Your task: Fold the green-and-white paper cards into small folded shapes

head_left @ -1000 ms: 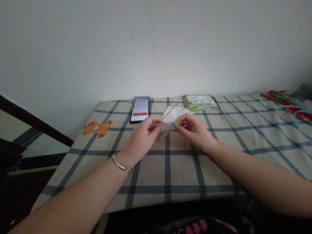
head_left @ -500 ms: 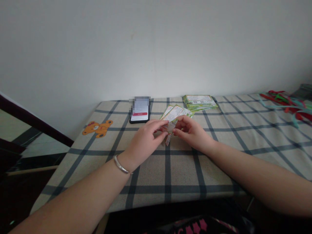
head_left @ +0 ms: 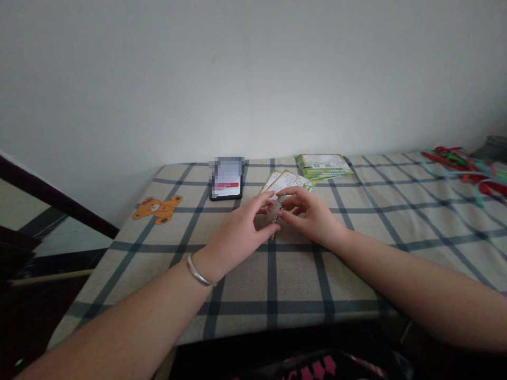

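My left hand (head_left: 242, 229) and my right hand (head_left: 309, 214) meet over the middle of the checked tablecloth (head_left: 277, 274). Both pinch a small folded paper packet (head_left: 274, 211) between thumb and fingers, and it stands almost on edge between them. A silver bangle (head_left: 197, 271) circles my left wrist. Just behind the hands lie a few loose green and white packets (head_left: 285, 181), fanned out flat on the cloth.
A phone (head_left: 226, 178) with a lit screen lies at the back left. A stack of green packets (head_left: 324, 164) sits at the back centre. Red and teal ribbons (head_left: 469, 168) are heaped at the far right. An orange bear print (head_left: 157, 207) marks the cloth's left side.
The packet was held flatter and wider between my hands; they have since drawn together and folded or turned it up on edge. My left fingers have slid further right over it.
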Demonstrator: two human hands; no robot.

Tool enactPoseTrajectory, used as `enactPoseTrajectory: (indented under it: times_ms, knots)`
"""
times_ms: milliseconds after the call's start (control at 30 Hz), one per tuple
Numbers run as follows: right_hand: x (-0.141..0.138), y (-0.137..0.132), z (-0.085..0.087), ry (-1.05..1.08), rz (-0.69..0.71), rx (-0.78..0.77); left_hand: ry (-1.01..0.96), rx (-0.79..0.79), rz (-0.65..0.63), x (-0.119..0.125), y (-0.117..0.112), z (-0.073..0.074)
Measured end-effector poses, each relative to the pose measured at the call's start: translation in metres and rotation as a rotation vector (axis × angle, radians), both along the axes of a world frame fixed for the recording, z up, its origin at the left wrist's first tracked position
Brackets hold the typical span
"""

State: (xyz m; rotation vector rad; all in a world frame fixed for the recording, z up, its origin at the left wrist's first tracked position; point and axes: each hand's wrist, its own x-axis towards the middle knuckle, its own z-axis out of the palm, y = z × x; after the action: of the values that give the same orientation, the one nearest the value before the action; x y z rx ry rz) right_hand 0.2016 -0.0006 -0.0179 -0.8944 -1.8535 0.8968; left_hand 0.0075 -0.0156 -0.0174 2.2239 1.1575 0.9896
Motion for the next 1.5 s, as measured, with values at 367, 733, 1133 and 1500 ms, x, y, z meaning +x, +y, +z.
enactPoseTrajectory:
  times_ms: [367, 733, 1133, 1500]
  knots:
    - [-0.001, 0.001, 0.001, -0.020, -0.059, 0.167, -0.093, -0.068, -0.026, -0.002, 0.004, -0.002]
    - [0.005, 0.004, 0.000, -0.131, -0.108, 0.257, 0.030, -0.006, -0.024, -0.005, 0.008, 0.003]
    - [0.011, 0.010, 0.002, -0.275, -0.153, 0.213, 0.070, 0.019, -0.059, -0.012, 0.021, -0.001]
    - [0.017, 0.015, 0.000, -0.446, -0.118, 0.352, 0.178, 0.089, -0.108, -0.017, 0.027, -0.002]
